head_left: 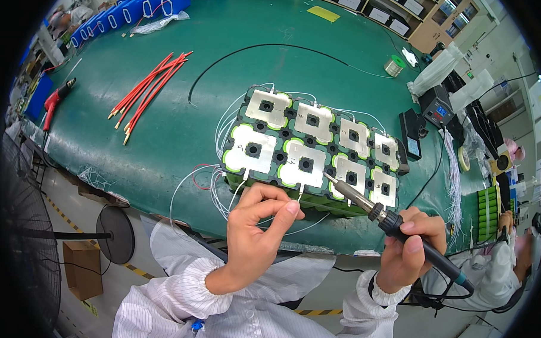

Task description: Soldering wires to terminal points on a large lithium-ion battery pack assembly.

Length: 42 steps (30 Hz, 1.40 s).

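Observation:
A battery pack [313, 142] of green cells in black holders lies on the green bench, with several silvery metal plates [306, 165] on top. At its near edge, my left hand [253, 234] pinches a thin white wire [300, 197] between thumb and forefinger, just below a plate's tab. My right hand [414, 245] grips a soldering iron [356, 197] by its dark handle. The iron's tip points left over the pack, between two front-row plates; whether it touches anything I cannot tell. More white wires [219, 191] loop from the pack's left side.
Red wires [151, 90] lie bundled to the left, near a red heat gun [57, 105]. A black cable [251, 47] arcs behind the pack. Right of it stand a solder spool [395, 66], a soldering station [437, 107] and hanging white wires [452, 181]. Blue packs [130, 12] line the far left.

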Each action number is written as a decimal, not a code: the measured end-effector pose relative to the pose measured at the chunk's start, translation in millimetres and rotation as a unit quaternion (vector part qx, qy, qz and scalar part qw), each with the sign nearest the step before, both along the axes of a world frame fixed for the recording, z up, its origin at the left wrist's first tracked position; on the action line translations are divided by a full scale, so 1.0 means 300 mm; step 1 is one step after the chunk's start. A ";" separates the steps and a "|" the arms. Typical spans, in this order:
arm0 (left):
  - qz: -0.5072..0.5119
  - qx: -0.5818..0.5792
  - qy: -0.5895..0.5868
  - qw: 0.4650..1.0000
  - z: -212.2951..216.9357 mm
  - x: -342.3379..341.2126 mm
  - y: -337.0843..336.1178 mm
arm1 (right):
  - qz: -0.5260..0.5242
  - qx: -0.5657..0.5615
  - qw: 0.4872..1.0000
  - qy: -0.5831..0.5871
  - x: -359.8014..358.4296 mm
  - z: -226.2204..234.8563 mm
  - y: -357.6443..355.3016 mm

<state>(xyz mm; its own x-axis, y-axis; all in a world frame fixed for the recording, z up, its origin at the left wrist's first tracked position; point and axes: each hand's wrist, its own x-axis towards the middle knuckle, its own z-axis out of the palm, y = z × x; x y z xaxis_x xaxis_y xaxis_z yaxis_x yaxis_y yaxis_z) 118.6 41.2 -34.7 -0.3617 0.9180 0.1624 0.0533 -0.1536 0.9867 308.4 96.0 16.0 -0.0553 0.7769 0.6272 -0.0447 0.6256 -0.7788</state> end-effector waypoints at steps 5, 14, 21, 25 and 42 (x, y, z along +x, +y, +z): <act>0.000 0.004 -0.005 1.000 -0.006 0.002 0.001 | -0.001 0.005 1.000 0.004 0.002 -0.002 0.000; -0.003 0.003 -0.011 1.000 -0.006 0.002 0.001 | 0.000 0.013 1.000 0.014 0.000 -0.001 0.003; -0.004 0.009 -0.013 1.000 -0.011 0.001 0.003 | -0.007 0.010 1.000 0.015 0.000 0.004 0.001; -0.005 0.012 -0.007 1.000 -0.011 0.001 0.002 | -0.012 0.011 1.000 0.014 0.000 0.007 -0.002; -0.006 0.019 0.001 1.000 -0.019 -0.001 0.004 | -0.023 0.010 1.000 0.018 0.001 0.008 -0.001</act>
<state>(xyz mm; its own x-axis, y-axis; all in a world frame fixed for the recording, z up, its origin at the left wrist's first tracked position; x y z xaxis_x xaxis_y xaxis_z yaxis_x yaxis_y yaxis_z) 118.3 42.6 -40.3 -0.3494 0.9158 0.1979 0.0537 -0.1912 0.9801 308.7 95.7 18.5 0.0031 0.7659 0.6429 -0.0437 0.6424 -0.7651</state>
